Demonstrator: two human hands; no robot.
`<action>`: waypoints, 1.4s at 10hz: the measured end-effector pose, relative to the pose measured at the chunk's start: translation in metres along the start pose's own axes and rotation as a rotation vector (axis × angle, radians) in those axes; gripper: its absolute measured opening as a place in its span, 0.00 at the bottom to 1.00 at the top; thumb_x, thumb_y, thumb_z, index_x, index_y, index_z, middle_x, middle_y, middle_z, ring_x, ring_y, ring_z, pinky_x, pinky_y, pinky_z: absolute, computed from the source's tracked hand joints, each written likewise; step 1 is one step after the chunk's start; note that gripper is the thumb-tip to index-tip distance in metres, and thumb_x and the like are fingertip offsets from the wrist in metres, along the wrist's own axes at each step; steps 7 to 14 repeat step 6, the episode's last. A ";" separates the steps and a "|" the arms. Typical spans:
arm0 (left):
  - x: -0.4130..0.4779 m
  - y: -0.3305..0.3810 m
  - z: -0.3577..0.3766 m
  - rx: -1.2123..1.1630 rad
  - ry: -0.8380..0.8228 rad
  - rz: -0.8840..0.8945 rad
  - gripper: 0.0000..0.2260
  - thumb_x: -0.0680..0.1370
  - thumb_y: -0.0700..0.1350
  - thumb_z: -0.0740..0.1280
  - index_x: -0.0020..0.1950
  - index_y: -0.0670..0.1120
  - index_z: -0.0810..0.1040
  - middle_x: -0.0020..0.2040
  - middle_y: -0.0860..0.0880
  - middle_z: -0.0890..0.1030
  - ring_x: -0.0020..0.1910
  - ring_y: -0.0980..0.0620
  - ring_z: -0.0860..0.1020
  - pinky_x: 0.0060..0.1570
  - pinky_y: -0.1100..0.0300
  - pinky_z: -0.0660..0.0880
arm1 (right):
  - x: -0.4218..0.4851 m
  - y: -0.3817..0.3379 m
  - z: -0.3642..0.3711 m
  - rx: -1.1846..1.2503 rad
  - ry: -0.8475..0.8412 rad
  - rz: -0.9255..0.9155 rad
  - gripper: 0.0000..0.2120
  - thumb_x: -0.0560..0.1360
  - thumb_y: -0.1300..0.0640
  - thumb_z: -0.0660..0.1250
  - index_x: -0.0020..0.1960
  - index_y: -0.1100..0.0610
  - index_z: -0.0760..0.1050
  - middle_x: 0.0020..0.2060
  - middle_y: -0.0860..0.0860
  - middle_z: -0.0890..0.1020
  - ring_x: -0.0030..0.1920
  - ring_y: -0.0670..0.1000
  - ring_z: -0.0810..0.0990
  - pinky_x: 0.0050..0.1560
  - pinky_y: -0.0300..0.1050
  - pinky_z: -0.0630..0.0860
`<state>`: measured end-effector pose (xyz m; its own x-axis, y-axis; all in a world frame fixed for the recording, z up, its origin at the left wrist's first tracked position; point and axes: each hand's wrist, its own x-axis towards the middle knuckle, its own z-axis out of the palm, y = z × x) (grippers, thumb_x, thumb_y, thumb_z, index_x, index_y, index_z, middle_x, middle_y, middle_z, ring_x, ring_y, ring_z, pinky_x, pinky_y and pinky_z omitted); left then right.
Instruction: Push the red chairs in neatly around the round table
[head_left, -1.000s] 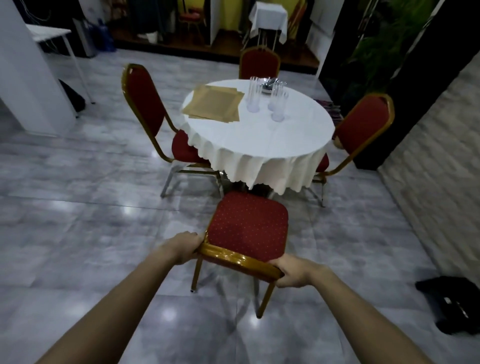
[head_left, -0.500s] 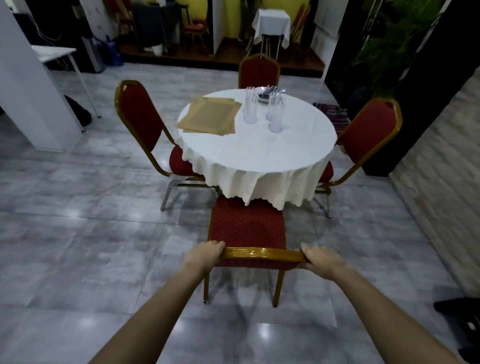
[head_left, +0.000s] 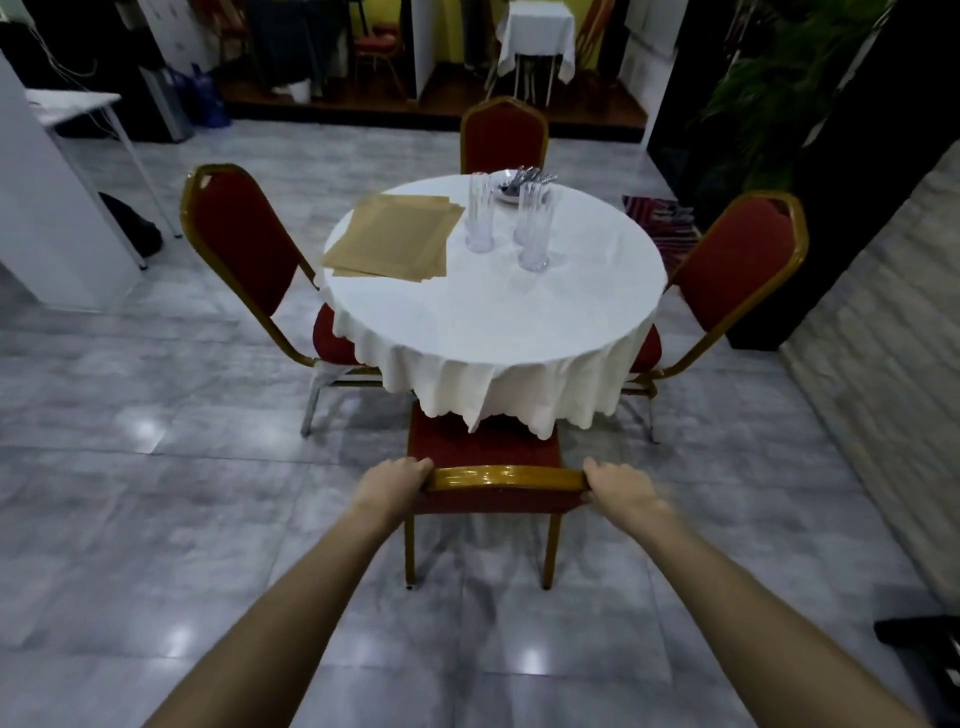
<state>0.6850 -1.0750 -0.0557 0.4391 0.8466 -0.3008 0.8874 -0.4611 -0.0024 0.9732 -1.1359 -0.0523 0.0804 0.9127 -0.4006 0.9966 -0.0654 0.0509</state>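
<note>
- The left red chair with a gold metal frame (head_left: 244, 249) stands at the left side of the round table with a white cloth (head_left: 498, 312). Its back leans away from the table, and its seat goes partly under the hanging cloth.
- The left hand (head_left: 392, 483) grips the left corner of the near chair's top rail, with the fingers curled over the front edge and pressed together.
- The near red chair with a gold frame (head_left: 498, 480) stands at the front of the table. The front part of its dotted seat is under the edge of the cloth. Its backrest is seen from above, so the red panel is mostly hidden.
- The far red chair (head_left: 504, 135) stands behind the table; only its backrest shows.
- On the table lie tan square mats (head_left: 395, 234), clear tall glasses (head_left: 535, 228) and a small plate with cutlery (head_left: 511, 184), which is hard to make out.
- The right hand (head_left: 621, 488) holds the right corner of the same rail. It is blurred, and the fingers seem wrapped around the end of the rail.
- The right red chair (head_left: 737, 260) stands at the right side of the table, with its seat mostly hidden by the cloth.
</note>
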 end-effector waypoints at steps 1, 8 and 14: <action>0.019 -0.011 -0.004 0.029 -0.039 0.018 0.09 0.80 0.40 0.60 0.58 0.45 0.73 0.56 0.44 0.81 0.55 0.42 0.81 0.53 0.49 0.79 | 0.014 -0.002 -0.007 0.037 -0.043 -0.005 0.17 0.78 0.50 0.63 0.61 0.60 0.67 0.58 0.58 0.79 0.58 0.60 0.78 0.54 0.53 0.74; 0.035 -0.027 -0.046 -0.062 -0.297 -0.003 0.21 0.78 0.52 0.65 0.69 0.46 0.70 0.66 0.44 0.75 0.65 0.45 0.75 0.63 0.52 0.74 | 0.006 0.016 -0.055 0.058 -0.392 -0.011 0.16 0.77 0.47 0.61 0.61 0.53 0.68 0.62 0.53 0.74 0.59 0.54 0.74 0.59 0.49 0.71; 0.035 -0.027 -0.046 -0.062 -0.297 -0.003 0.21 0.78 0.52 0.65 0.69 0.46 0.70 0.66 0.44 0.75 0.65 0.45 0.75 0.63 0.52 0.74 | 0.006 0.016 -0.055 0.058 -0.392 -0.011 0.16 0.77 0.47 0.61 0.61 0.53 0.68 0.62 0.53 0.74 0.59 0.54 0.74 0.59 0.49 0.71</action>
